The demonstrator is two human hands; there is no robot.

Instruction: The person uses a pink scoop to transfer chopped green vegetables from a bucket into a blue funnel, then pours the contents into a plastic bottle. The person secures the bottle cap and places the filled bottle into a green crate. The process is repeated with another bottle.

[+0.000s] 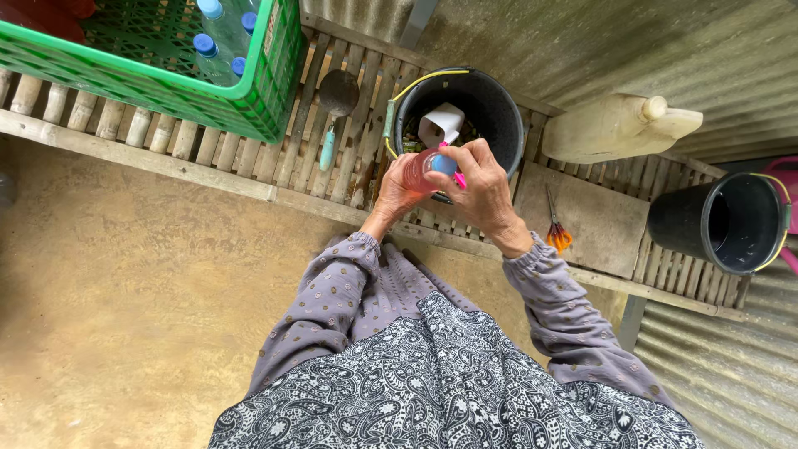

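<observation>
Head view, looking down at a slatted bamboo counter (pixel 249 162) against a corrugated metal wall. Left hand (pixel 397 193) is wrapped around a small clear bottle of reddish liquid (pixel 418 172), held just above the near rim of a black bucket (pixel 490 108); fingers closed round the body, bottle tilted toward the person. Right hand (pixel 480 185) is closed over the bottle's blue cap (pixel 443 165), thumb and fingertips pinching it; a thin pink object (pixel 458 179) shows under the same fingers, kind not clear. Cannot tell whether the cap is tight or partly turned. Inside the bucket: a white folded piece, paper or plastic, and dark scraps at the bottom. A yellow wire handle lies along the bucket's left rim. Judgement on technique: the grip on the body should stay firm and low while the cap hand does the twisting, bottle kept near upright so the liquid stays clear of the neck; holding over the bucket means drips land inside rather than on the slats. Surroundings: green crate (pixel 249 100) with blue-capped bottles at upper left, a ladle with pale handle (pixel 332 112) lying on the slats between crate and bucket, orange-handled scissors (pixel 555 226) on a flat board to the right, a cream jug (pixel 619 126) on its side behind, a second black bucket (pixel 721 223) at far right.
</observation>
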